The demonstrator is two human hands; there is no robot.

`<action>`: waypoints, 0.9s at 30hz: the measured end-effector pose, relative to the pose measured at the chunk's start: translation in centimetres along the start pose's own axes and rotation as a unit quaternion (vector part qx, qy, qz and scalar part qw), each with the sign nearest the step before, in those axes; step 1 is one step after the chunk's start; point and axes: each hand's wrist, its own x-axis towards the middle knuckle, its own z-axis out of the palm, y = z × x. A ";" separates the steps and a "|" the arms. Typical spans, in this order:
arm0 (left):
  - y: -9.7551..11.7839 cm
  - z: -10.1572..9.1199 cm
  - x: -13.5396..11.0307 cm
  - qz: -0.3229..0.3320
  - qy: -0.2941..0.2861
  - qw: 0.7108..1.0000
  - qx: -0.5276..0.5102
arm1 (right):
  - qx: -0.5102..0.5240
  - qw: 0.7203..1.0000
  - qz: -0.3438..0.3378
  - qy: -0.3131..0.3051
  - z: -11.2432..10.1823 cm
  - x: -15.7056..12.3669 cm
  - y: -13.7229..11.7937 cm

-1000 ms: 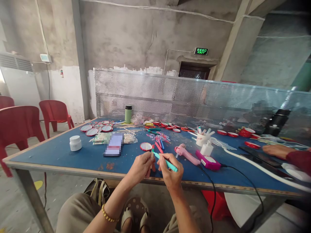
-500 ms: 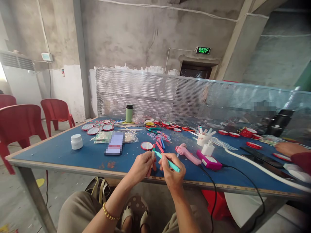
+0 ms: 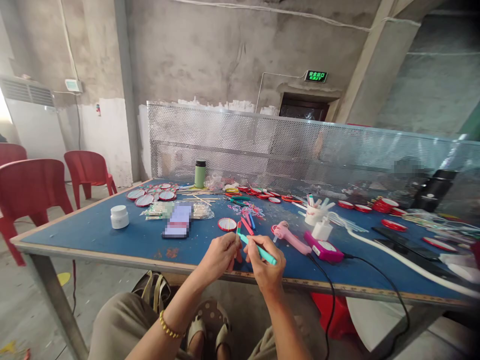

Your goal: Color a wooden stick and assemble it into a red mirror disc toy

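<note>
The left hand pinches a red stick upright between thumb and fingers, and the right hand is closed around a teal stick whose far tip lies against the red stick, both held just above the near edge of the table, much as half a second ago. Just beyond them lie a disc, loose sticks and a pink tool with a magenta box beside it. The co-worker's hand that rested on the right of the table earlier has gone out of view
</note>
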 end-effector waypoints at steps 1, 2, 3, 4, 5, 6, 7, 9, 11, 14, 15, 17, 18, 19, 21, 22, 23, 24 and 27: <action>0.0 0.0 0.0 0.001 0.000 1.000 0.001 | 0.000 1.000 0.000 0.000 0.0 0.0 0.0; -0.1 0.0 0.0 0.002 0.001 1.000 0.002 | 0.000 1.000 -0.001 0.000 0.0 0.0 0.0; -0.1 0.0 0.1 0.002 0.001 1.000 0.002 | -0.001 1.000 -0.002 0.000 0.0 0.1 0.0; -0.1 0.0 0.1 0.002 0.001 1.000 0.002 | -0.001 1.000 -0.004 0.000 0.0 0.1 0.0; -0.1 0.0 0.1 0.003 0.001 1.000 0.002 | 0.000 1.000 -0.006 0.000 0.0 0.1 -0.1; -0.1 0.0 0.0 0.004 0.001 1.000 0.001 | 0.000 1.000 -0.008 -0.001 0.0 0.1 -0.1; -0.1 0.0 0.0 0.004 0.000 1.000 0.001 | 0.001 1.000 -0.008 -0.002 0.0 0.2 -0.1; -0.1 0.0 0.0 0.002 -0.002 1.000 0.002 | 0.003 1.000 -0.006 -0.002 0.0 0.2 -0.1; -0.1 0.0 0.0 0.000 -0.002 1.000 0.003 | 0.004 1.000 -0.001 -0.003 0.1 0.2 0.0; -0.1 0.0 0.0 0.001 -0.002 1.000 0.003 | 0.006 1.000 0.003 -0.004 0.1 0.1 0.0; -0.1 0.0 0.0 0.002 -0.002 1.000 0.003 | 0.007 1.000 0.002 -0.004 0.1 0.1 0.1; -0.1 0.0 0.0 0.004 -0.002 1.000 0.004 | 0.010 1.000 0.003 -0.002 0.1 0.1 0.1; -0.1 0.0 0.0 0.004 -0.003 1.000 0.004 | 0.012 1.000 0.006 0.000 0.1 0.0 0.1; -0.1 0.0 0.0 0.005 -0.003 1.000 0.004 | 0.015 1.000 0.010 0.004 0.1 0.0 0.0; -0.1 0.0 0.0 0.006 -0.003 1.000 0.004 | 0.017 1.000 0.018 0.009 0.0 0.0 0.0; 0.0 0.0 0.0 0.006 -0.003 1.000 0.005 | 0.015 1.000 0.020 0.009 0.0 0.0 0.0; 0.0 0.0 0.0 0.006 -0.003 1.000 0.006 | 0.013 1.000 0.020 0.009 0.0 0.0 0.0; -0.1 0.0 0.0 0.006 -0.003 1.000 0.007 | 0.010 1.000 0.021 0.007 0.0 -0.1 0.0; -0.1 0.0 0.1 0.005 0.000 1.000 0.007 | 0.002 1.000 0.014 0.005 0.1 -0.1 0.1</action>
